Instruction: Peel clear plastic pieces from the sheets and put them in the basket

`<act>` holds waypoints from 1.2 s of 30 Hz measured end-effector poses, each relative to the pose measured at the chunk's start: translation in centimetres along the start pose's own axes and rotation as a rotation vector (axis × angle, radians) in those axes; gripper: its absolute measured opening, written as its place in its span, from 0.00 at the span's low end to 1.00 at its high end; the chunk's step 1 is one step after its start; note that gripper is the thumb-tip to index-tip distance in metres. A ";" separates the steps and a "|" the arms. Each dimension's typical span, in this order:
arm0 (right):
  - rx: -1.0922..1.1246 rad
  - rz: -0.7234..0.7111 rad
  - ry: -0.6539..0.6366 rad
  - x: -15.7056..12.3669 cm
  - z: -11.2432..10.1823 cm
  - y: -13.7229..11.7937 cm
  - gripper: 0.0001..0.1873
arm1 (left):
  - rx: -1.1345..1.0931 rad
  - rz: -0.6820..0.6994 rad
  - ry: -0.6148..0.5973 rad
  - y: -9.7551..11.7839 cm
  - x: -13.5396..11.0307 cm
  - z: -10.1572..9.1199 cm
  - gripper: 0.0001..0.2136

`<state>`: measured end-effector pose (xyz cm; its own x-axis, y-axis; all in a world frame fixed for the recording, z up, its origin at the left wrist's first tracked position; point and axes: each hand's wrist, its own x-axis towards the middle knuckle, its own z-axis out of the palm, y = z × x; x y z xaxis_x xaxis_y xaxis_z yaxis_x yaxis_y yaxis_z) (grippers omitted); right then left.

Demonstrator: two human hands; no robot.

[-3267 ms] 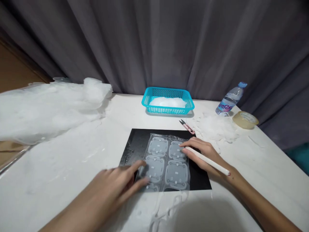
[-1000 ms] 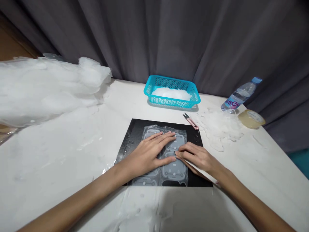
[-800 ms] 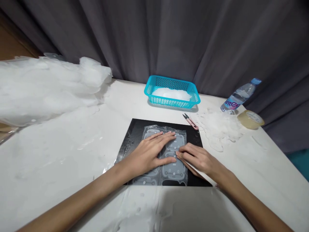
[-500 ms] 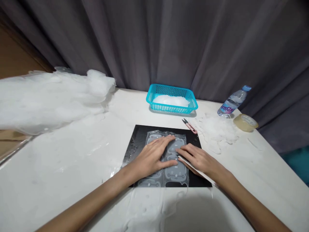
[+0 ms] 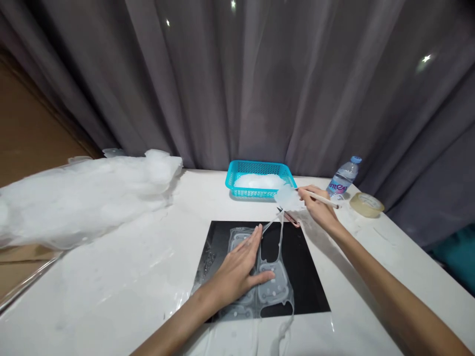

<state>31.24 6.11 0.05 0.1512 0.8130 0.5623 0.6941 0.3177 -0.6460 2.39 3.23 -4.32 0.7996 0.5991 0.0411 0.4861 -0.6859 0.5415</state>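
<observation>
My left hand lies flat with its fingers stretched out, pressing a clear, soft-looking plastic sheet of rounded rectangular pieces onto a black mat. Two openings in the sheet show the black beneath. Raised beyond the mat, my right hand is closed on a thin white pen-shaped tool. At its fingertips hangs a translucent piece, seemingly pinched there too. A thin stretched strip runs from near that piece down to the sheet. Pink-handled thread snips lie below it.
A blue basket with whitish translucent pieces stands at the back. Behind my right hand are a water bottle and a tape roll. A big white translucent pile covers the left, beside cardboard. Grey curtain hangs behind.
My right hand has moved from the sheet up and away, lifting a translucent piece and stretching a strip. Another opening shows in the sheet. My left hand stays on it; the view has tilted up.
</observation>
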 end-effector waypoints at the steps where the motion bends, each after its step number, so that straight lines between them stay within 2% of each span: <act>1: 0.014 0.001 -0.043 0.5 0.0 -0.3 0.17 | -0.016 -0.005 0.015 0.0 0.0 0.0 0.50; 6: 0.098 -0.027 -0.354 -0.1 -0.3 -3.2 0.13 | -0.193 -0.096 0.108 -0.1 0.3 0.3 0.60; 9: 0.211 -0.029 -0.602 -0.7 -1.0 -5.0 0.13 | -0.424 -0.190 0.279 -0.1 1.1 0.4 0.61; 11: 0.290 -0.036 -0.729 -0.9 -1.3 -6.0 0.13 | -0.597 -0.194 0.397 -0.1 1.9 0.2 0.54; 13: 0.318 -0.052 -0.790 -1.0 -1.3 -6.9 0.13 | -0.703 -0.170 0.412 0.0 2.5 -0.2 0.36; 15: 0.320 -0.060 -0.793 -1.1 -1.2 -7.3 0.13 | -0.748 -0.182 0.400 0.0 2.8 -0.5 0.17; 16: 0.319 -0.057 -0.772 -1.2 -1.1 -7.4 0.14 | -0.766 -0.200 0.402 0.0 2.8 -0.6 0.15; 22: 0.200 -0.056 -0.475 -2.3 -0.1 -5.4 0.14 | -0.929 -0.303 0.466 -0.4 2.7 -0.6 0.18; 27: 0.083 -0.221 -0.525 -4.4 2.1 -4.3 0.10 | -0.997 -0.309 0.502 -0.4 2.8 -0.9 0.18; 31: 0.049 -0.351 -0.471 -5.4 3.5 -4.2 0.09 | -1.007 -0.316 0.522 -0.4 2.7 -1.0 0.18; 33: 0.112 -0.335 -0.472 -5.7 3.9 -4.0 0.08 | -1.012 -0.319 0.521 -0.4 2.8 -1.0 0.18; 36: 0.223 -0.216 -0.500 -6.0 4.3 -3.9 0.07 | -1.017 -0.324 0.523 -0.3 2.8 -1.1 0.18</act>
<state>24.58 2.09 -3.00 -0.3650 0.8325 0.4169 0.4993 0.5530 -0.6670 4.14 5.56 -3.48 0.3357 0.9419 -0.0103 -0.0527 0.0297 0.9982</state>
